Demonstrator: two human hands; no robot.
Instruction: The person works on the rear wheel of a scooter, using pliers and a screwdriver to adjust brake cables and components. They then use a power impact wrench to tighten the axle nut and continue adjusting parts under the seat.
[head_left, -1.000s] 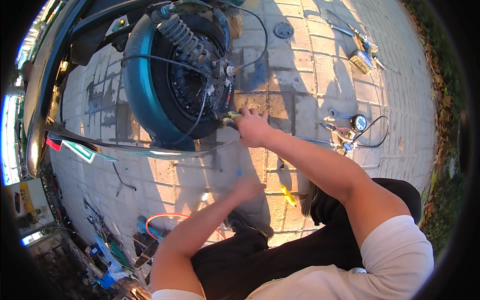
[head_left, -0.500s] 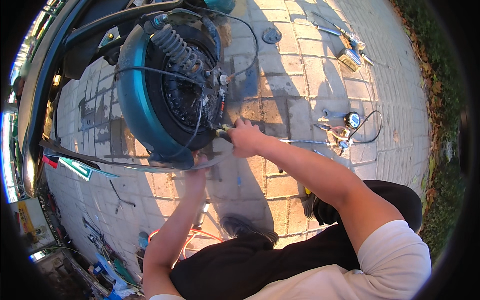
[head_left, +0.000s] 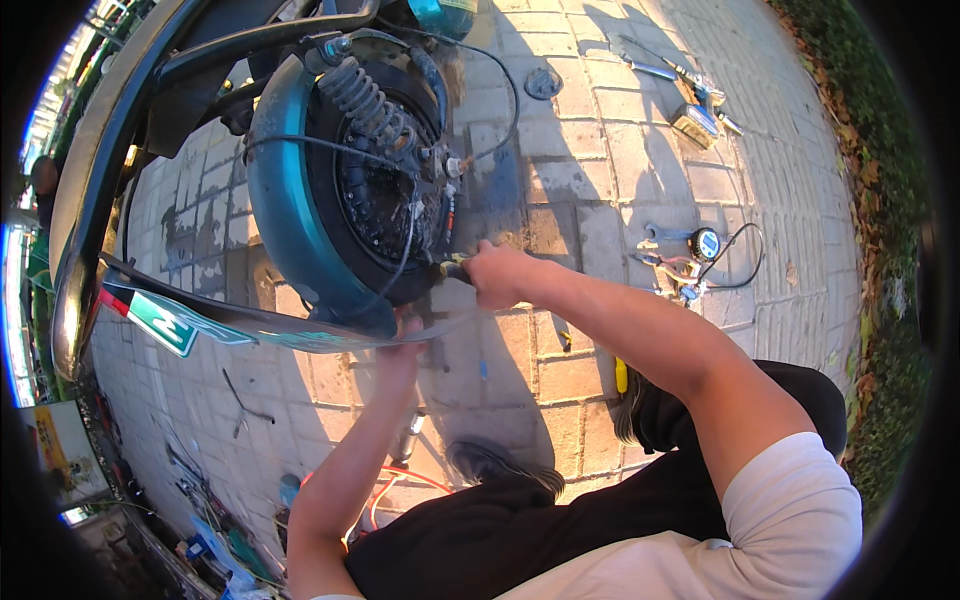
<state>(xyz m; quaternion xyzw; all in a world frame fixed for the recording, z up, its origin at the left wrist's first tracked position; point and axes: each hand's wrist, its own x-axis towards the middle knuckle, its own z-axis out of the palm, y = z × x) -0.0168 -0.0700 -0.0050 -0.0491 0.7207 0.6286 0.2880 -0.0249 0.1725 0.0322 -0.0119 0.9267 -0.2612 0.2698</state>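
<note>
My right hand (head_left: 497,271) is closed round a dark, yellowish-handled tool (head_left: 452,270) at the lower right edge of the scooter's black tyre (head_left: 375,270). My left hand (head_left: 403,340) reaches up beneath the wheel, at the bottom of the teal mudguard (head_left: 290,220) and a dark, thin bodywork piece; its fingers are mostly hidden. A coil-spring shock (head_left: 365,100), cables and a hub with a nut sit on the wheel's near side.
Right of my hands lie a gauge with hose (head_left: 704,242) and pliers (head_left: 668,264). Farther off are a pump and a box (head_left: 694,125). A yellow tool (head_left: 621,374) lies by my right foot, a red hose (head_left: 390,476) and scattered tools to the left. Planting edges the paving.
My left hand has moved up and leftward from over the paving to beneath the wheel. My right hand stays on the tool by the tyre, slightly lower in view.
</note>
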